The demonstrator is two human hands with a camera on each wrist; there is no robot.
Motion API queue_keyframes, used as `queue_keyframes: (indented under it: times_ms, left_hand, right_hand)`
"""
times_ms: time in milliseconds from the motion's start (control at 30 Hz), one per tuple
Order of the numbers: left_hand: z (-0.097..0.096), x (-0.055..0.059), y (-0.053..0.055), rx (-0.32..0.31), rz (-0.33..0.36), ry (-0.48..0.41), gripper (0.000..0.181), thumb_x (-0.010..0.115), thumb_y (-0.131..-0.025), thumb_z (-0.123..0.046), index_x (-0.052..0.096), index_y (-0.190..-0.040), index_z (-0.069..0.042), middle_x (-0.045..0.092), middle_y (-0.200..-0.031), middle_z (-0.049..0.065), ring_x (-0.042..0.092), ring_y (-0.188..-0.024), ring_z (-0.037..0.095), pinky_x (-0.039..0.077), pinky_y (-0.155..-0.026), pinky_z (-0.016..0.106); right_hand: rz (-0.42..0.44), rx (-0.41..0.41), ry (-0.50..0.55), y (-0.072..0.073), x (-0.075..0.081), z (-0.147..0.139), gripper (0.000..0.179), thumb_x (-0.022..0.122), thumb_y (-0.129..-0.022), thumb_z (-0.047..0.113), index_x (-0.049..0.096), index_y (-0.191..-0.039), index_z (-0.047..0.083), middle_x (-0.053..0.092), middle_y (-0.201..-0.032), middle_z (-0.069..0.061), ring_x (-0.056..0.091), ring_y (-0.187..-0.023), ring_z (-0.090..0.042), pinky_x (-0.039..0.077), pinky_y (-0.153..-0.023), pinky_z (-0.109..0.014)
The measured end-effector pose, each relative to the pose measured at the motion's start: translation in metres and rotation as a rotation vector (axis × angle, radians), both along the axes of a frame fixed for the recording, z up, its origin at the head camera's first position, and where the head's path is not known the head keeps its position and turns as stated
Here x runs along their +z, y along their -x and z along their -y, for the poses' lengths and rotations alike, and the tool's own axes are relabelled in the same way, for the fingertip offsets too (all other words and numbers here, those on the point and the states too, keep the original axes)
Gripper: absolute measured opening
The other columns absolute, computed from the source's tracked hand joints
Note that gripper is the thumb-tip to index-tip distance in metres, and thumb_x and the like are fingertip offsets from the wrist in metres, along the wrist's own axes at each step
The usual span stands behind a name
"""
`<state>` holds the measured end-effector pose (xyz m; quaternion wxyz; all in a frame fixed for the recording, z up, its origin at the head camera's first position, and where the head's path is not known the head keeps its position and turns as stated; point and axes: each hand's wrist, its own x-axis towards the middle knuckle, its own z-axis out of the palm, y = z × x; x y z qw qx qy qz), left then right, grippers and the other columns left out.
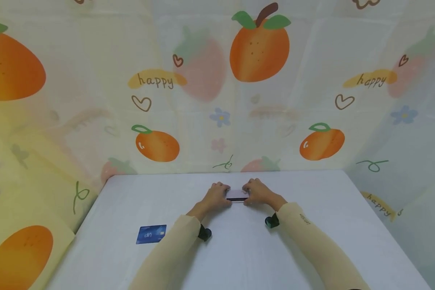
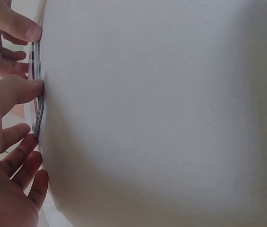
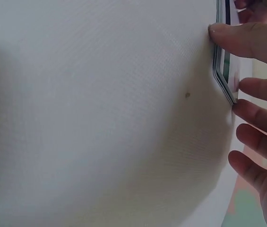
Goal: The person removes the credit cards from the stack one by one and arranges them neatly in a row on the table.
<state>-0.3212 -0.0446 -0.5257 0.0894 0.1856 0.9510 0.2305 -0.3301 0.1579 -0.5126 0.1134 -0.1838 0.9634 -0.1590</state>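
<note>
A small stack of cards, pale on top with a black stripe, lies toward the far side of the table. My left hand holds its left end, thumb on the near edge and fingers around the far corner. At the opposite end my right hand grips it the same way. Layered edges of the stack show in the left wrist view, between the thumb and fingers. The right wrist view shows the right thumb against the stack's side, with a fingertip at its corner.
A blue bank card lies on the white table at the left, partly behind the left sleeve. A fruit-patterned curtain hangs behind the table's far edge and along both sides.
</note>
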Motion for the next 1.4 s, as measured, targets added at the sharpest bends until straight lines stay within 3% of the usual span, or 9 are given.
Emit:
queue_keyframes:
  times_ms: [200,600,1400]
  left_hand:
    - [-0.0001,-0.0008,-0.0003,-0.009,0.007,0.026,0.055,0.077,-0.080,-0.027,0.061,-0.129,-0.007,0.057,-0.125,0.012,0.049,-0.114,0.027,0.041,-0.100,0.043]
    - [0.0015,-0.0001,-0.0009,0.003,0.007,-0.002,0.054,0.077,-0.079,-0.026,0.061,-0.128,-0.008,0.056,-0.123,0.012,0.049,-0.111,0.025,0.043,-0.099,0.042]
    - [0.0003,0.0002,0.0002,0.001,0.009,-0.051,0.054,0.077,-0.080,-0.027,0.060,-0.129,-0.009,0.052,-0.134,0.014,0.046,-0.120,0.028,0.041,-0.105,0.043]
  right_hand:
    - [0.021,-0.006,0.012,-0.0011,0.0005,0.0024,0.050,0.083,-0.075,0.025,0.068,-0.120,0.008,0.058,-0.112,-0.007,0.046,-0.103,-0.022,0.044,-0.094,-0.040]
    - [-0.001,-0.013,0.000,-0.0035,0.0049,0.0059,0.051,0.082,-0.075,0.025,0.067,-0.120,0.007,0.059,-0.111,-0.007,0.047,-0.101,-0.022,0.044,-0.093,-0.040]
    - [-0.010,-0.010,0.004,-0.0034,0.0060,0.0013,0.051,0.081,-0.076,0.026,0.066,-0.120,0.006,0.060,-0.113,-0.008,0.048,-0.102,-0.023,0.045,-0.095,-0.040]
